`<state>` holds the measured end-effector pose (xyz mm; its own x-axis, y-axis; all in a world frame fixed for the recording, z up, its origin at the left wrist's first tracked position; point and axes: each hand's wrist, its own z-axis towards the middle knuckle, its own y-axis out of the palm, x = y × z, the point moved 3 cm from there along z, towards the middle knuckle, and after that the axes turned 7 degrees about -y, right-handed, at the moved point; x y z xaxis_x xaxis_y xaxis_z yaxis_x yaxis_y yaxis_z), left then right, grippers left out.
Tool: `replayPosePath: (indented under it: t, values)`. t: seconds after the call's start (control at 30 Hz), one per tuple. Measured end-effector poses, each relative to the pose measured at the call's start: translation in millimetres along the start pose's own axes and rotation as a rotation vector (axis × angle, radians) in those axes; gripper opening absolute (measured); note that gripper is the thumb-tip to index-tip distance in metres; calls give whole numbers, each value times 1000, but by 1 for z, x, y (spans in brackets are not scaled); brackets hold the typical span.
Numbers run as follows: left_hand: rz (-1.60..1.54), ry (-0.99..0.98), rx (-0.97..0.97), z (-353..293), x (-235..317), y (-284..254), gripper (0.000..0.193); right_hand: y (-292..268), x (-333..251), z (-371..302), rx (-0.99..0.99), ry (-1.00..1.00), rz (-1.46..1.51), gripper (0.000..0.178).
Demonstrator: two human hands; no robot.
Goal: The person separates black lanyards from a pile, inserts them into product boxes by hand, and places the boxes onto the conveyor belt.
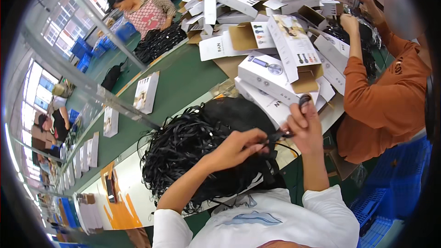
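Note:
My left hand (pixel 236 149) is closed in a pinch over the pile, its fingertips at a thin black strap (pixel 275 136) that runs toward the other hand. To its right my right hand (pixel 304 126) is raised, fingers curled round a small dark looped object (pixel 304 99) whose kind I cannot make out. Beneath the left forearm lies a big tangled heap of black straps (pixel 177 149) on the pale worktop. A smooth black bag-like piece (pixel 239 112) lies just behind the heap. A thin black cord curves below the right hand.
Open and closed white fan boxes (pixel 266 71) pile up at the far right. Past a metal post (pixel 115 103) runs a green conveyor (pixel 183 80) carrying several boxes. A co-worker in an orange top (pixel 386 101) stands close at right, near blue crates (pixel 390 188). Another person works across.

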<state>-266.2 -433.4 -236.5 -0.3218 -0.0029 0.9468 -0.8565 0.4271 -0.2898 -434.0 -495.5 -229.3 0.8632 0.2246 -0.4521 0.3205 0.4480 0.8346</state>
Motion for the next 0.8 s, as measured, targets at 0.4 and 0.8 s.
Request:
replayPosePath:
  t: [0.4, 0.8]
  values:
    - [1068, 268, -105, 195, 3, -61, 94, -31, -56, -28, 239, -130, -362, 27]
    - [1358, -30, 354, 46, 73, -141, 91, -23, -84, 10, 263, -181, -380, 32]
